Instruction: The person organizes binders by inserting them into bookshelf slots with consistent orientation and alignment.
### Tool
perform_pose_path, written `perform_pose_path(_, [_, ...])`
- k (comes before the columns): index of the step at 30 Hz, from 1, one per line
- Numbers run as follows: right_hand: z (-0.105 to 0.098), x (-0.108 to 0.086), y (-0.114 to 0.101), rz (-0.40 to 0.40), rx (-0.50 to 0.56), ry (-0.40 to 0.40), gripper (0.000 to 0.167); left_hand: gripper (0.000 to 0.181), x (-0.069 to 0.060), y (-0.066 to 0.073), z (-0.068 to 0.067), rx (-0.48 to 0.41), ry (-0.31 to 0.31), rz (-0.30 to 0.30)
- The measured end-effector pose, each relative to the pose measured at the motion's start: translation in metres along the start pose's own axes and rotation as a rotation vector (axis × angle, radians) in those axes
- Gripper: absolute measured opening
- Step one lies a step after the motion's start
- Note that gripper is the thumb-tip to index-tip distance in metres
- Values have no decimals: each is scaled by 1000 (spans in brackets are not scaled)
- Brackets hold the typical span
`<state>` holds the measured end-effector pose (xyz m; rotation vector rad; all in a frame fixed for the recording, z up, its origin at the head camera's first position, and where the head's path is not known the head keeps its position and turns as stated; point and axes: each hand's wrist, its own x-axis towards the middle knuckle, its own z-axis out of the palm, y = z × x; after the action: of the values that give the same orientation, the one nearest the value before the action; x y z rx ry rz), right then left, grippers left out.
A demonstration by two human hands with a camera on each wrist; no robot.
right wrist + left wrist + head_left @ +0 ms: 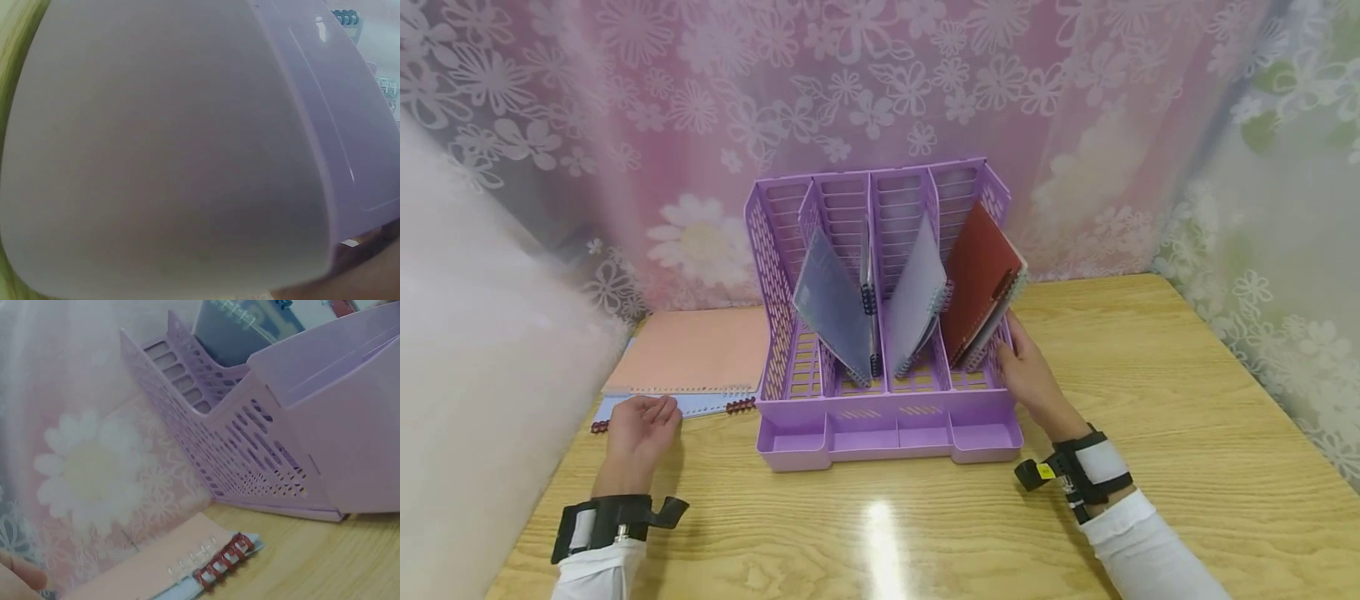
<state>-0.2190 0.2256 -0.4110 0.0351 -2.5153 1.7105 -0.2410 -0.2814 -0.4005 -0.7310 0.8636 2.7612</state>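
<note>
A purple desk file rack point(887, 408) stands mid-table, with small open trays along its front. Several spiral notebooks lean in its slots: a dark blue one point(831, 304), a pale lavender one point(917, 300) and a red-brown one point(981, 279). My right hand point(1033, 379) grips the rack's right side wall; in the right wrist view the rack's tray end point(169, 150) hides most of that hand. Left of the rack, a peach notebook point(692, 350) lies on a light blue one point(700, 404). My left hand point(643, 425) rests at their near edge, palm up, fingers loosely curled.
The wooden table point(790, 533) carries everything. A flowered curtain point(880, 92) hangs close behind the rack and along both sides. Dark red spiral binding point(222, 559) sticks out from the blue notebook, close to the rack's left wall.
</note>
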Motion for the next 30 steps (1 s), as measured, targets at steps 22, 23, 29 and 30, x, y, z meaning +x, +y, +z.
perform_pose_path(22, [1,0,-3,-23,31,-1,61,67,35,8,-4,-294,-90,-36])
perform_pose_path(23, [1,0,-4,-29,35,-4,61,67,39,9,-5,-340,-124,-40])
perform_pose_path(29, [7,2,-9,-17,46,-23,61,64,70,14,-10,-591,-240,-95])
perform_pose_path(30, [9,2,-9,-16,50,-25,60,63,74,14,-10,-598,-248,-94])
